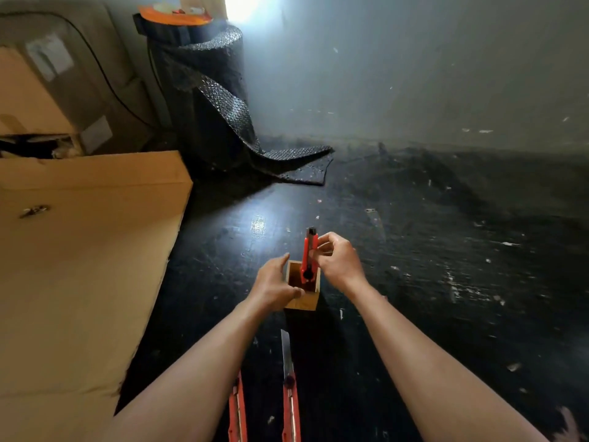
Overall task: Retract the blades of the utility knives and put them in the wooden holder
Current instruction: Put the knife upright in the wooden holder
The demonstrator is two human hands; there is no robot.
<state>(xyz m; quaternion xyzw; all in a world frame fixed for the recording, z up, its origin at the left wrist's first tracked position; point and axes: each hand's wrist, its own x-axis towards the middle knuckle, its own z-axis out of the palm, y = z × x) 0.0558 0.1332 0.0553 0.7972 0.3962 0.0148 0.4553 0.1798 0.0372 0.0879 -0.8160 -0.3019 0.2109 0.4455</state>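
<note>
Nearest the camera, two red utility knives are lying on the floor (446, 282), a black, scuffed surface speckled with pale scraps and flecks. The left knife (237, 409) is partly hidden under the left forearm; the right knife (290, 406) is pointing away from the person with its blade (286, 352) extended, bare metal showing.

Just beyond them the wooden holder (302, 303), a small square open-topped box, is standing upright on the floor. The left hand (274, 287) is curling around the holder's left side, thumb pressing on its near rim, fingers along its far edge, clamped on it. The right hand (339, 260) is pinching a third red knife (309, 253) between thumb and fingertips, holding it nearly upright with its lower end inside the holder's opening and its dark tip up.

To the left, a large flat sheet of cardboard (79, 250) is covering the floor. Farther back a glare patch is shining on the floor. Behind it a roll of dark bubble wrap (207, 100) is standing on end, its loose tail spilling onto the floor, with an orange disc (175, 15) sitting on top. More cardboard boxes (28, 90) are stacking up at far left. A grey, marked wall (414, 65) is closing off the room, with bright light bleeding in near the top.
</note>
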